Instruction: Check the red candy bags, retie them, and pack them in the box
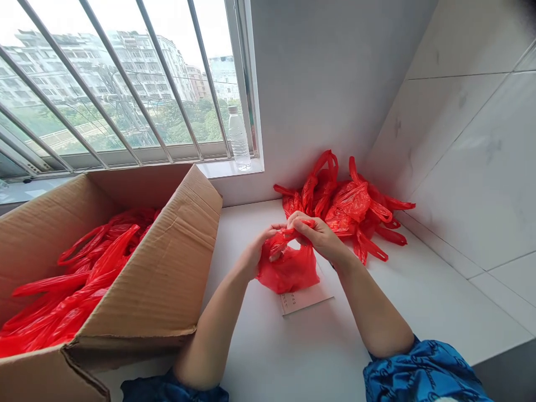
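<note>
A thin red plastic bag [288, 271] hangs between my two hands above the white surface. My left hand [262, 248] is closed on its left handle side, with some fingers hidden behind the plastic. Around the twisted upper part of the bag, at the right, my right hand [312, 231] is closed. Under the bag a flat white card-like thing [307, 298] with small dark print lies on the surface, partly covered. Just beyond my hands is a heap of red plastic bags [347, 204], crumpled, with their handles sticking out.
At the left stands an open cardboard box [154, 273] holding many red bags [96, 268]. A clear bottle [238, 139] stands on the sill of the barred window. White tiled wall [473, 156] bounds the white countertop [259, 352] on the right.
</note>
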`<state>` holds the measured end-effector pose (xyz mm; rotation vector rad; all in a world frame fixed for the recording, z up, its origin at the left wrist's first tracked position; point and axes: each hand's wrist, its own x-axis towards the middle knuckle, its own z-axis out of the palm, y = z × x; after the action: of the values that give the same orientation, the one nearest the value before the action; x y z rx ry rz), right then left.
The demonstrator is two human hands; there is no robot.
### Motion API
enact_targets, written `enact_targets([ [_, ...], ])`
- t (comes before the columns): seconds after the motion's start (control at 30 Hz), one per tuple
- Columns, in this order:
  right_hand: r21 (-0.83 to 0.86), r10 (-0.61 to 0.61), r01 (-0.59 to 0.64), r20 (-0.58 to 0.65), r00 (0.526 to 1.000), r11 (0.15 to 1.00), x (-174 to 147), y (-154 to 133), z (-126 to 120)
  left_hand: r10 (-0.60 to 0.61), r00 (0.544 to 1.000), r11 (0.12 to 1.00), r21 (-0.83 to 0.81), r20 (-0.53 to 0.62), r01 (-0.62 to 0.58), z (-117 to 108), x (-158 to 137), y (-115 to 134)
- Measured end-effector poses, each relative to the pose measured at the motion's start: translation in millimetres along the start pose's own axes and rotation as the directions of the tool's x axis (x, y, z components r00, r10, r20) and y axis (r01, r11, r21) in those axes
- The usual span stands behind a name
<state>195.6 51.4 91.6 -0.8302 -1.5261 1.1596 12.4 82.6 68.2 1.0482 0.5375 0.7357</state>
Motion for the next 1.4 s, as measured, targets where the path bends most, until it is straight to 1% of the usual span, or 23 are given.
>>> enact_targets([
  [0.1,0.030,0.004,-0.003,-0.027,1.000,1.000,1,2,-1,-0.025,1.000,0.996,0.081,0.010,0.024,-2,-2,0],
  [0.13,0.053,0.005,-0.003,-0.035,0.999,0.999,2,3,-1,-0.035,0.999,0.996,0.077,-0.004,0.036,-3,-2,-1],
  [0.2,0.074,0.006,-0.004,-0.029,1.000,0.997,2,4,-3,-0.039,0.998,0.999,0.003,-0.052,0.039,-5,1,-3],
  [0.27,0.009,0.006,-0.006,0.023,1.000,1.000,1,4,-5,-0.015,0.993,0.995,-0.104,-0.114,0.003,-5,4,-4],
  [0.33,-0.131,0.009,0.002,0.083,0.996,0.991,-1,3,-6,0.030,0.984,0.985,-0.160,-0.174,-0.058,-4,5,-3],
  [0.37,-0.215,-0.007,0.025,0.086,0.996,0.976,-2,3,-6,0.060,0.978,0.983,-0.159,-0.198,-0.093,-2,5,-2],
  [0.43,-0.396,-0.089,0.095,0.033,0.995,0.913,-2,3,-5,0.123,0.968,0.982,-0.116,-0.220,-0.151,2,3,1],
  [0.5,-0.569,-0.215,0.158,-0.034,0.976,0.807,-1,5,-2,0.159,0.967,0.983,-0.056,-0.200,-0.173,5,0,3],
  [0.53,-0.641,-0.274,0.179,-0.052,0.960,0.746,0,7,0,0.157,0.971,0.986,-0.029,-0.182,-0.165,7,-2,4],
  [0.6,-0.740,-0.364,0.209,-0.052,0.930,0.639,1,10,2,0.112,0.984,0.994,0.016,-0.135,-0.111,8,-4,3],
  [0.67,-0.791,-0.423,0.237,-0.031,0.905,0.565,2,11,2,0.045,0.996,0.998,0.047,-0.081,-0.041,8,-6,1],
  [0.73,-0.811,-0.447,0.258,-0.004,0.895,0.524,0,10,1,0.029,0.999,0.997,0.066,-0.046,-0.026,8,-5,-2],
  [0.77,-0.817,-0.448,0.264,0.008,0.894,0.513,-2,8,0,0.055,0.997,0.996,0.078,-0.047,-0.051,8,-5,-3],
  [0.83,-0.821,-0.436,0.270,0.029,0.899,0.502,-8,1,-4,0.153,0.985,0.981,0.132,-0.083,-0.141,7,-3,-5],
  [0.9,-0.824,-0.415,0.260,0.034,0.909,0.503,-17,-9,-9,0.266,0.954,0.946,0.227,-0.141,-0.230,3,-1,-6],
  [0.97,-0.811,-0.355,0.218,0.013,0.935,0.543,-28,-21,-17,0.367,0.904,0.906,0.305,-0.217,-0.294,-3,3,-6],
  [1.0,-0.792,-0.287,0.174,-0.001,0.958,0.585,-35,-28,-22,0.406,0.874,0.892,0.326,-0.267,-0.314,-8,6,-6],
  [1.07,-0.732,-0.072,0.035,-0.020,0.997,0.680,-48,-40,-33,0.449,0.812,0.880,0.341,-0.373,-0.330,-17,11,-8],
  [1.1,-0.703,0.055,-0.051,-0.017,0.998,0.710,-54,-44,-38,0.455,0.785,0.880,0.343,-0.419,-0.327,-22,13,-10],
  [1.17,-0.668,0.281,-0.207,0.003,0.960,0.715,-63,-51,-48,0.456,0.745,0.884,0.348,-0.486,-0.313,-29,18,-14],
  [1.23,-0.659,0.424,-0.304,0.024,0.905,0.688,-67,-53,-56,0.456,0.717,0.886,0.342,-0.527,-0.312,-33,23,-19],
  [1.3,-0.643,0.492,-0.348,0.052,0.869,0.682,-67,-53,-61,0.461,0.699,0.885,0.337,-0.547,-0.320,-35,26,-23],
  [1.4,-0.596,0.521,-0.355,0.127,0.844,0.720,-63,-54,-66,0.485,0.681,0.872,0.366,-0.548,-0.326,-34,26,-27],
])
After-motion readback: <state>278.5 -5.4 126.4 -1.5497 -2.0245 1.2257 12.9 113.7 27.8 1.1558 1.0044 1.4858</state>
